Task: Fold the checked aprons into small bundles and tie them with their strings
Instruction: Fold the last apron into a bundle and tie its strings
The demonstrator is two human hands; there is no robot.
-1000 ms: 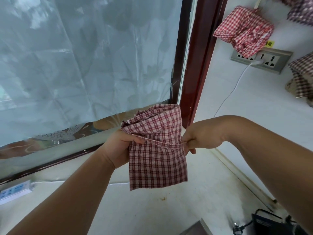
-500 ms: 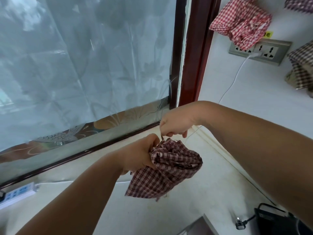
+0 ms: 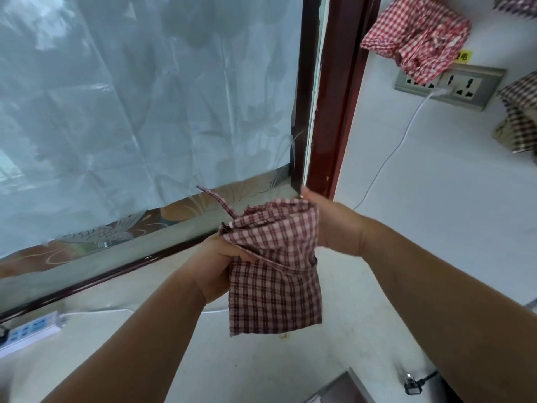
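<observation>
In front of the window (image 3: 145,97), at centre frame, a dark-red checked apron (image 3: 276,286) is held up in the air between both hands. It is folded into a narrow oblong: the lower half hangs flat, the upper half is bunched and creased. The left hand (image 3: 218,269) is clamped on the apron's left edge at mid height, fingers curled round the cloth. The right hand (image 3: 331,225) is set against the upper right edge, thumb at the top corner. Its fingers are hidden behind the cloth, so the grip cannot be told. One string (image 3: 216,200) sticks up and to the left from the bunched top, its end loose.

A red-brown frame (image 3: 334,97) stands just right of the window. On the white wall to the right, a red-and-white checked apron (image 3: 415,36) hangs over a wall socket (image 3: 465,85), partly covering it. A white cable (image 3: 389,158) is plugged into the socket and runs down and left as far as the right wrist. A brown checked apron (image 3: 520,112) is cut by the right border. A power strip (image 3: 32,330) lies at lower left below the window. A black plug (image 3: 412,386) lies at lower right.
</observation>
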